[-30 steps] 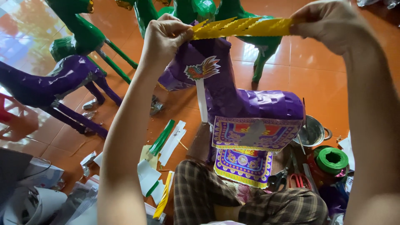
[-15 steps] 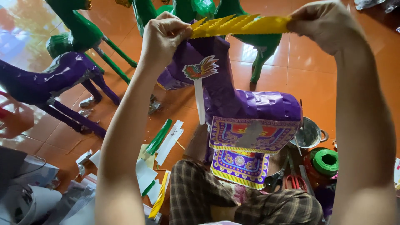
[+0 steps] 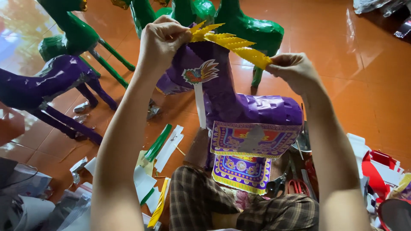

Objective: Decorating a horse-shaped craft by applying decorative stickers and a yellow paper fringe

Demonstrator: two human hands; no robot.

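Yellow fringed paper strip (image 3: 233,45), pinched at its ends by left hand (image 3: 162,40) and right hand (image 3: 293,70) above the purple paper horse (image 3: 239,102), might tear if the fingertips pull apart.

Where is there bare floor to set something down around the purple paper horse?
Bare orange floor lies right of the purple horse, past the right hand. A narrower strip runs between it and the fallen purple horse. Crowded: paper scraps by the left knee, scissors and red clutter at right.
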